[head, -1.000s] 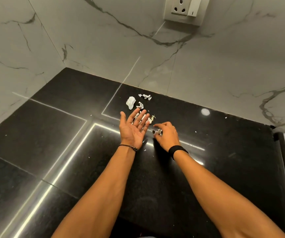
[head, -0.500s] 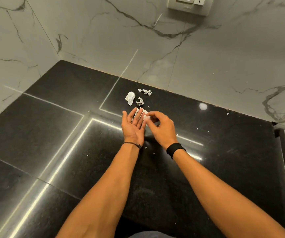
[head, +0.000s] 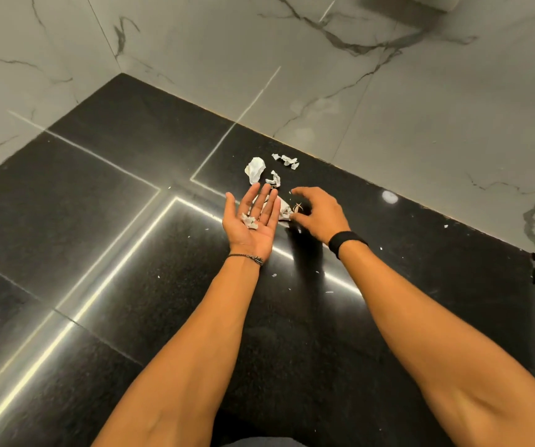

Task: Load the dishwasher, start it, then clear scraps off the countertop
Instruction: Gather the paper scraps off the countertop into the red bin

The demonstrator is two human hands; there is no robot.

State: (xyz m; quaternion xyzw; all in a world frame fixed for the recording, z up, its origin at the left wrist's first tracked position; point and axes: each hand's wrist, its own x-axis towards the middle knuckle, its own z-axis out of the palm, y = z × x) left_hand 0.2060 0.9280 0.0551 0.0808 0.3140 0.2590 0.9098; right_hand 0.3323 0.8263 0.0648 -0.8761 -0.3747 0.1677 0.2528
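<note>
So, left hand [head: 243, 235] bears a scrap [head: 249, 221] — right hand [head: 320, 216] touches countertop scraps [head: 283, 215].

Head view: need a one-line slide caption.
Left hand holds a scrap palm-up; right hand reaches for more scraps on the black countertop.

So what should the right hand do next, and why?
Probably the right hand should pinch the scrap nearest it and drop it into the left hand, open palm up with a piece already in it. More scraps wait behind on the counter.
</note>
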